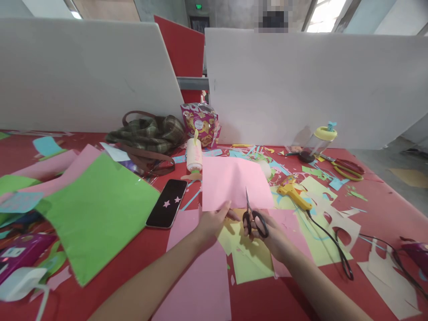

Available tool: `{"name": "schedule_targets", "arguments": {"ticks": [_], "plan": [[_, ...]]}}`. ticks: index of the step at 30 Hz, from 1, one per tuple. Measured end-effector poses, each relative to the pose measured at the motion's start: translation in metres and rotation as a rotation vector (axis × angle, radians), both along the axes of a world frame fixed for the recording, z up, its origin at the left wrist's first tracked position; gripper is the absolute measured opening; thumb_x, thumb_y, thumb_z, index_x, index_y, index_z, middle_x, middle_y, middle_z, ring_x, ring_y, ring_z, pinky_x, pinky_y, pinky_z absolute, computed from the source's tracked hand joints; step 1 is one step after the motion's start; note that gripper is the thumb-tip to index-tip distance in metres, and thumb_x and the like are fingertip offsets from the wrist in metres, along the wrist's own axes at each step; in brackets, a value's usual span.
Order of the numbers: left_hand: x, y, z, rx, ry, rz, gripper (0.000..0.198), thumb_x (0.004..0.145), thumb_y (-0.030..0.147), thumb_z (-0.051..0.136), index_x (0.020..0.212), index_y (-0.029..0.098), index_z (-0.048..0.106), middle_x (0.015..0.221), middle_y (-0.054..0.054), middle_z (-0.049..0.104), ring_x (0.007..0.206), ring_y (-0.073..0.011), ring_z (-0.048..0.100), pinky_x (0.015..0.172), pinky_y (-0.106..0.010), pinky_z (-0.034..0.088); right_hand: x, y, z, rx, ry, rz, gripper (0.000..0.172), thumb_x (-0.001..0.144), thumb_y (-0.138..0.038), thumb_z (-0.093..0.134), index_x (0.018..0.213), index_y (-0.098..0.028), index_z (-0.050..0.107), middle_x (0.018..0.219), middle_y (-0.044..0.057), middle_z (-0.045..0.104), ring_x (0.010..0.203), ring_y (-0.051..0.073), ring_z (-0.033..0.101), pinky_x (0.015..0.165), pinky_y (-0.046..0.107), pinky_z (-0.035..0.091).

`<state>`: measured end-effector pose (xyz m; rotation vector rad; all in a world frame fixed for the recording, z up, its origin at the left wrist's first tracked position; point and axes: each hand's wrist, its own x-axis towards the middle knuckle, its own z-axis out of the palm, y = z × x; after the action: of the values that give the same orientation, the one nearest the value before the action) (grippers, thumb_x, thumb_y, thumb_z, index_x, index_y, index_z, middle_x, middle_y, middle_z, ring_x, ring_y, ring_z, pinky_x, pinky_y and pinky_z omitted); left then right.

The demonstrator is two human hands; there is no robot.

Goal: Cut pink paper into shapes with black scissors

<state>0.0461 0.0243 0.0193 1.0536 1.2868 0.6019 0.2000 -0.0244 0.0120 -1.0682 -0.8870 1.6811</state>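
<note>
My left hand (pixel 217 223) pinches the lower edge of a pink sheet of paper (pixel 220 180), thumb on top and fingers beneath. The sheet is held up off the table, its face toward me. In my right hand (pixel 267 234) is a pair of black-handled scissors (pixel 256 223), fingers through the loops. Their blades point away from me and lie against the sheet near its lower edge; I cannot tell how far they have cut. Below my hands lie yellow paper (pixel 252 263) and another pink sheet (pixel 200 276).
Left of my hands lie a phone (pixel 167 205) with two small pink stars on it and a large green sheet (pixel 103 214). To the right are a yellow glue gun (pixel 296 196) with its cord and red-handled scissors (pixel 349 167). White boards (pixel 301 84) stand behind.
</note>
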Motion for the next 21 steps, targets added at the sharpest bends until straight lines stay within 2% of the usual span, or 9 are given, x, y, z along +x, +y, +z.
{"name": "schedule_targets", "arguments": {"ticks": [6, 14, 21], "plan": [[-0.002, 0.001, 0.006, 0.068, 0.05, -0.06, 0.046, 0.073, 0.049, 0.038, 0.052, 0.015, 0.062, 0.058, -0.002, 0.059, 0.045, -0.0098, 0.051, 0.045, -0.02, 0.042, -0.001, -0.001, -0.002, 0.019, 0.017, 0.006, 0.03, 0.07, -0.045, 0.055, 0.077, -0.016, 0.051, 0.071, 0.003, 0.053, 0.059, 0.012, 0.05, 0.052, 0.023, 0.037], [-0.005, 0.005, 0.013, 0.195, 0.104, -0.128, 0.042, 0.076, 0.039, 0.038, 0.051, 0.017, 0.063, 0.065, -0.004, 0.065, 0.068, -0.0148, 0.057, 0.07, -0.021, 0.043, -0.004, -0.002, -0.008, 0.065, -0.046, -0.024, 0.027, 0.074, -0.043, 0.051, 0.079, -0.016, 0.049, 0.069, 0.003, 0.052, 0.057, 0.012, 0.048, 0.05, 0.023, 0.035], [-0.012, 0.011, 0.007, 0.264, 0.148, -0.194, 0.045, 0.078, 0.041, 0.034, 0.054, 0.018, 0.064, 0.069, -0.004, 0.067, 0.073, -0.0153, 0.059, 0.071, -0.021, 0.043, -0.006, -0.003, -0.005, 0.078, -0.042, -0.025, 0.028, 0.073, -0.042, 0.053, 0.074, -0.015, 0.048, 0.065, 0.001, 0.049, 0.053, 0.01, 0.047, 0.047, 0.023, 0.035]]}}
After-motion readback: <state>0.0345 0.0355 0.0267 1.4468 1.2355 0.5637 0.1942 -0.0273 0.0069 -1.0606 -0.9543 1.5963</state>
